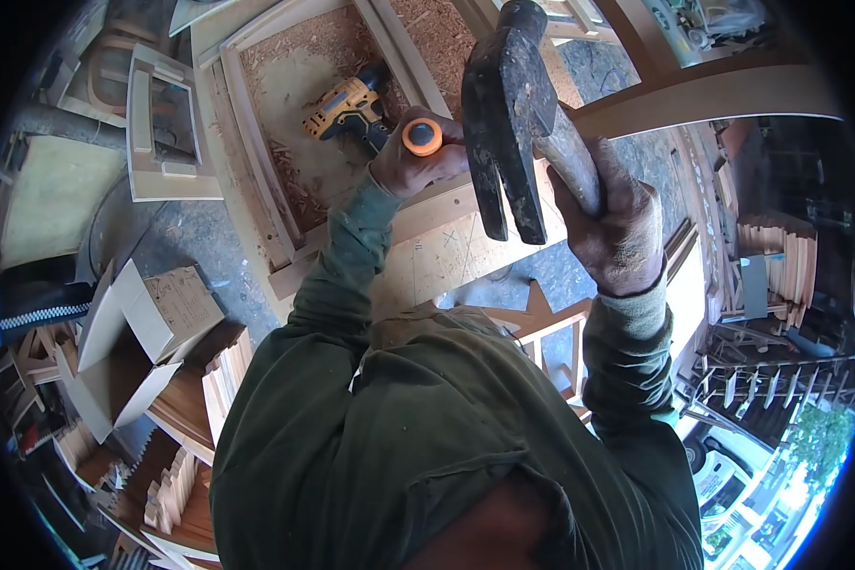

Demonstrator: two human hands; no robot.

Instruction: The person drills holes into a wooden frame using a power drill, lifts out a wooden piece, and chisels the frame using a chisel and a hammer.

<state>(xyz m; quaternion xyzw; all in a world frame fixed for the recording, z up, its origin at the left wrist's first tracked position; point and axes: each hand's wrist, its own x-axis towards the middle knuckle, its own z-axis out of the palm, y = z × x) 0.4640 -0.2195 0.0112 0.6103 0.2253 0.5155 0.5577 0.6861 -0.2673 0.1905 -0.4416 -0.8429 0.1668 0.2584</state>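
Observation:
My right hand (pixel 622 223) is wrapped round the wooden handle of a claw hammer (pixel 513 114), whose dark, worn head is raised close to the camera, claws toward me. To its left, my left hand (pixel 413 161) is closed round a tool with an orange and black round end (pixel 422 137); the rest of that tool is hidden behind the hand and the hammer. Both hands are over the near rail of a wooden frame (pixel 418 217). A yellow and black cordless drill (pixel 347 106) lies inside the frame, just beyond my left hand.
Wood shavings (pixel 304 43) cover part of the bench. An open cardboard box (pixel 152 318) stands at the left, near stacked wood pieces (pixel 226 380). A small wooden frame (pixel 166 123) lies at the upper left. A wooden beam (pixel 712 95) crosses the upper right.

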